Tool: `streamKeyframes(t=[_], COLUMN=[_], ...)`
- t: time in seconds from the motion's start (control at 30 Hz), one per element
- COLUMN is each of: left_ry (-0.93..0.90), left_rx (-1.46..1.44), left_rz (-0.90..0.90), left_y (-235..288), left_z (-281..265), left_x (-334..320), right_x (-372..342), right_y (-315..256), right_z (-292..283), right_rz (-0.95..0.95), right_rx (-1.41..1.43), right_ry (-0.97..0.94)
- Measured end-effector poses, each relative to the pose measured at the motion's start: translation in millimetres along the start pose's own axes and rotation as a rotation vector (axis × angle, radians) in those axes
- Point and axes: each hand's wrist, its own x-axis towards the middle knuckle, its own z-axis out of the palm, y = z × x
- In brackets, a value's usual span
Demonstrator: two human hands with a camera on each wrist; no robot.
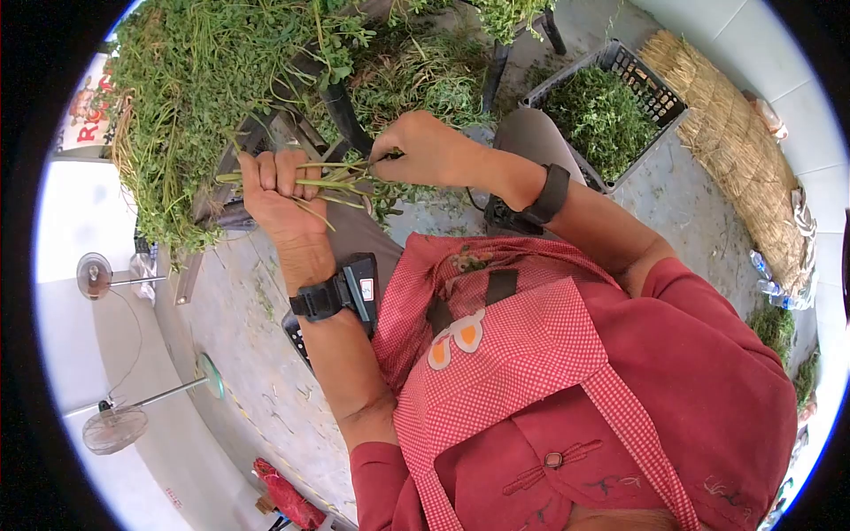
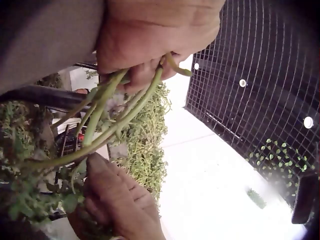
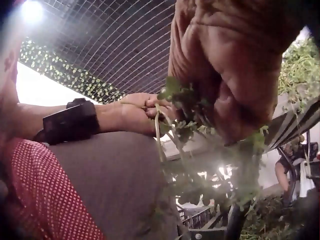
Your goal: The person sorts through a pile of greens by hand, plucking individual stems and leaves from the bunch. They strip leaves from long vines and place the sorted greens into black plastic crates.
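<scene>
My left hand grips a small bunch of leafy green stems, whose cut ends stick out past its fingers. At the leafy end my right hand has its fingers curled in, with a dark bit of leaf showing between them. In the left wrist view the right thumb presses against one long bent stem, just below the left hand. The right wrist view shows leaves hanging beside the right palm, and the left hand holding the stems behind them.
A large heap of leafy stems covers the table in front, with more greens below it. Right of my knee stands a black crate with picked greens inside. Beyond it lies a rolled straw mat; fans stand at left.
</scene>
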Motion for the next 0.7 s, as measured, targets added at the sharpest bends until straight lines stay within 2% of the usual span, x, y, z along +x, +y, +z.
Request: streamKeyframes(t=[0.13,0.2,0.3,0.33,0.4,0.43,0.5,0.6,0.63,0.67,0.7], left_ry=[-0.054,-0.051,0.017,0.01,0.001,-0.046,-0.112,-0.024,-0.019,-0.069,-0.123], left_rx=[-0.048,-0.052,0.022,0.038,0.058,0.1,0.108,0.15,0.146,0.122,0.099], left_rz=[0.011,0.013,0.058,0.021,-0.006,0.004,0.034,0.003,0.009,0.0,-0.01], left_y=[-1,-2,-2,-4,-5,-6,-7,-8,-9,-10,-12], left_z=[-6,-2,8,10,11,10,7,15,12,8,4], left_x=[3,1,-3,-5,-6,-6,-6,-10,-9,-6,-4], right_x=[-1,-1,1,3,4,5,5,-15,-25,-38,-52], right_y=[-4,-5,0,1,6,14,41,91,104,120,147], right_z=[-7,-8,-5,-5,-13,-18,-34,-90,-119,-148,-167], right_rz=[0.084,0.222,0.226,0.21,0.252,0.243,0.212,0.43,0.506,0.571,0.641], right_rx=[0.084,0.225,0.08,0.089,-0.069,-0.067,-0.393,-0.52,-0.671,-0.703,-0.868], right_ry=[-0.09,-0.192,-0.123,-0.121,0.13,0.134,0.342,0.589,0.645,0.63,0.697])
